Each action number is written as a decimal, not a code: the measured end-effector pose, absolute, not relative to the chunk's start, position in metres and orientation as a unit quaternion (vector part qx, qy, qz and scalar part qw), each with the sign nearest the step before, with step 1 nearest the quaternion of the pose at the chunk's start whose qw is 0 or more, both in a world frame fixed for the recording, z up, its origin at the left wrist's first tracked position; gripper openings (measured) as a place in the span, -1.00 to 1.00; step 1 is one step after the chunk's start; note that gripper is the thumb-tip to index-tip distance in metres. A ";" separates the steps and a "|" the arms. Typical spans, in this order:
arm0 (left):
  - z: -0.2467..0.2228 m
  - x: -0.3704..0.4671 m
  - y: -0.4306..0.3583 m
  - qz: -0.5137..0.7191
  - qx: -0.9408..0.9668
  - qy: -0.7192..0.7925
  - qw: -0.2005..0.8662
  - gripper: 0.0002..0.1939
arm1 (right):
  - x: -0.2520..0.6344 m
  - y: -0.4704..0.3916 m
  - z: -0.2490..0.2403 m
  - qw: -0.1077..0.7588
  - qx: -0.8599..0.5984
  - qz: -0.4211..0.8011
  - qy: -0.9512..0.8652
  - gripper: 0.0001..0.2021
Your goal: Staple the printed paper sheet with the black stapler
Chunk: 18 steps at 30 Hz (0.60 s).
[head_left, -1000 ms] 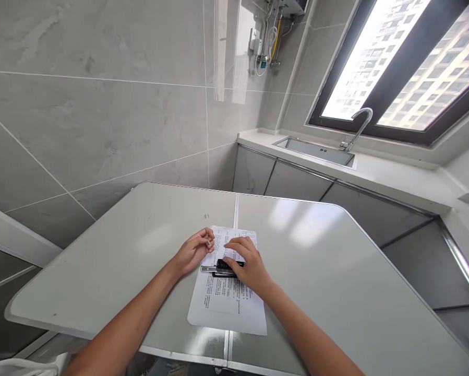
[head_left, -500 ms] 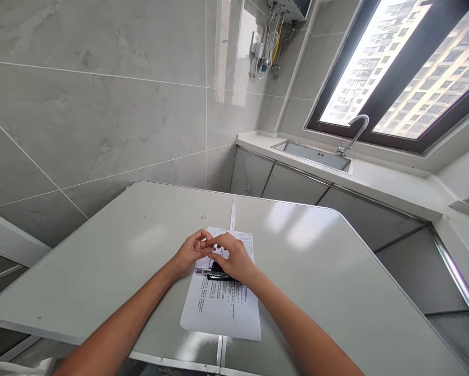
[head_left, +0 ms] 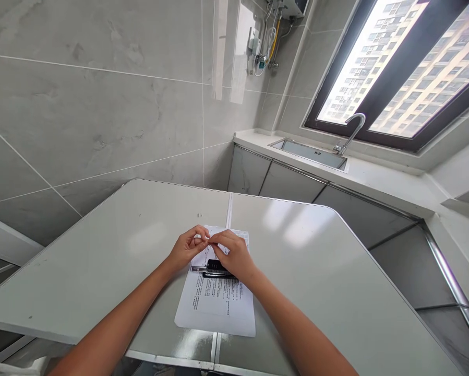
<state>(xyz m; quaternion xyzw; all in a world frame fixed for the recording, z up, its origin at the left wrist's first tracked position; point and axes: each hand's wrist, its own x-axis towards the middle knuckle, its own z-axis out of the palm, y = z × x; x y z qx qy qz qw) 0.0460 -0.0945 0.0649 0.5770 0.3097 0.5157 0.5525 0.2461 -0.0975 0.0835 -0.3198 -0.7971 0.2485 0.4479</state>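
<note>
Printed paper sheets lie on the pale table, across its centre seam. On them rests a black stapler with a metal part sticking out to the left. My left hand is above the paper's upper left, thumb and index finger pinched. My right hand meets it fingertip to fingertip, also pinched, and covers the stapler's right end. Whatever sits between the fingertips is too small to make out.
Two tiny pale pieces lie on the table beyond my left hand. A counter with a sink and faucet runs behind at the right, under a window. A tiled wall rises at the left.
My fingertips have come closer together above the stapler, and more of its black top shows. The whole view has shifted slightly.
</note>
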 end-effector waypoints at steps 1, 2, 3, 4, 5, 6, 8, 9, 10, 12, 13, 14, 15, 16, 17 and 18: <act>0.066 0.046 -0.095 0.511 0.583 0.311 0.550 -0.78 | 0.247 -0.097 0.085 0.457 -0.336 0.247 -0.785 -0.76; 0.067 0.045 -0.094 0.508 0.587 0.317 0.545 -0.79 | 0.250 -0.095 0.086 0.465 -0.355 0.246 -0.773 -0.80; 0.068 0.044 -0.093 0.507 0.591 0.333 0.531 -0.80 | 0.255 -0.091 0.088 0.472 -0.376 0.244 -0.759 -0.83; 0.070 0.042 -0.090 0.508 0.597 0.360 0.506 -0.82 | 0.263 -0.085 0.088 0.478 -0.397 0.242 -0.745 -0.85; 0.071 0.039 -0.087 0.508 0.606 0.395 0.467 -0.85 | 0.272 -0.077 0.088 0.484 -0.419 0.239 -0.730 -0.84; 0.071 0.034 -0.083 0.504 0.619 0.432 0.419 -0.88 | 0.284 -0.067 0.086 0.490 -0.439 0.236 -0.716 -0.83; 0.069 0.024 -0.072 0.480 0.650 0.500 0.310 -0.93 | 0.315 -0.044 0.077 0.501 -0.486 0.224 -0.681 -0.79; 0.066 0.019 -0.065 0.461 0.663 0.525 0.270 -0.92 | 0.331 -0.032 0.071 0.502 -0.512 0.218 -0.662 -0.78; 0.063 0.015 -0.057 0.447 0.668 0.544 0.241 -0.91 | 0.348 -0.022 0.063 0.502 -0.539 0.209 -0.643 -0.77; 0.053 0.009 -0.040 0.424 0.679 0.562 0.208 -0.88 | 0.379 -0.004 0.046 0.488 -0.597 0.192 -0.607 -0.75; 0.048 0.007 -0.032 0.417 0.690 0.558 0.197 -0.84 | 0.391 0.002 0.038 0.483 -0.613 0.187 -0.597 -0.74; 0.042 0.007 -0.023 0.417 0.701 0.546 0.191 -0.80 | 0.401 0.007 0.030 0.479 -0.627 0.182 -0.587 -0.73; 0.037 0.007 -0.014 0.413 0.716 0.528 0.195 -0.77 | 0.408 0.011 0.023 0.474 -0.636 0.178 -0.582 -0.72; 0.032 0.008 -0.007 0.409 0.724 0.519 0.202 -0.75 | 0.414 0.013 0.016 0.471 -0.643 0.176 -0.578 -0.71; 0.028 0.009 0.000 0.403 0.726 0.516 0.211 -0.75 | 0.417 0.015 0.010 0.466 -0.647 0.175 -0.577 -0.70; 0.024 0.010 0.005 0.395 0.725 0.517 0.225 -0.76 | 0.419 0.016 0.005 0.462 -0.649 0.174 -0.579 -0.70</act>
